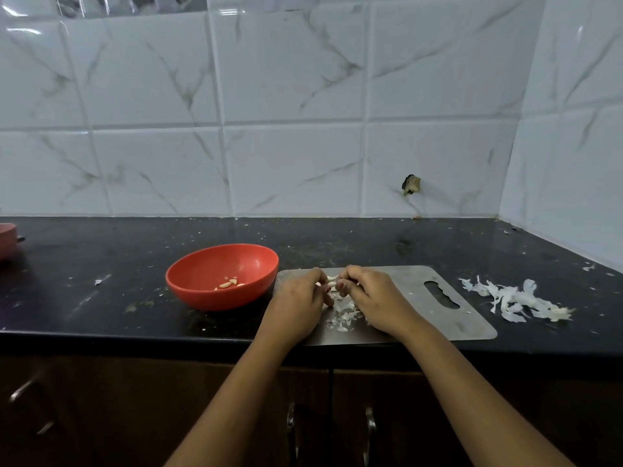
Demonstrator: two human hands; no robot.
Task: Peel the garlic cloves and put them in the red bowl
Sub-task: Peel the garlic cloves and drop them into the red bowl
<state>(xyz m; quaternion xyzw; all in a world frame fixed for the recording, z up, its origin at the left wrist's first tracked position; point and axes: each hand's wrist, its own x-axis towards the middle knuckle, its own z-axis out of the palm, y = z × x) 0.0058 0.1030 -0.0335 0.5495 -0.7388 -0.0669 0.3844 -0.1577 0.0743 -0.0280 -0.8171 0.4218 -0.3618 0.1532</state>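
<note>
Over the steel cutting board [421, 298], my left hand [300, 305] and my right hand [374, 299] meet with curled fingers. Between their fingertips they pinch a white garlic clove [332, 280], with papery skin sticking out from it. Small flakes of peel [344, 316] lie on the board under my hands. The red bowl [205, 294] stands on the black counter just left of the board, and a few peeled cloves [231, 283] lie at its bottom.
A heap of white garlic skins [519, 299] lies on the counter right of the board. A pink container [7, 239] shows at the far left edge. The tiled wall rises behind and on the right. Cabinet doors with handles [291, 429] hang below the counter edge.
</note>
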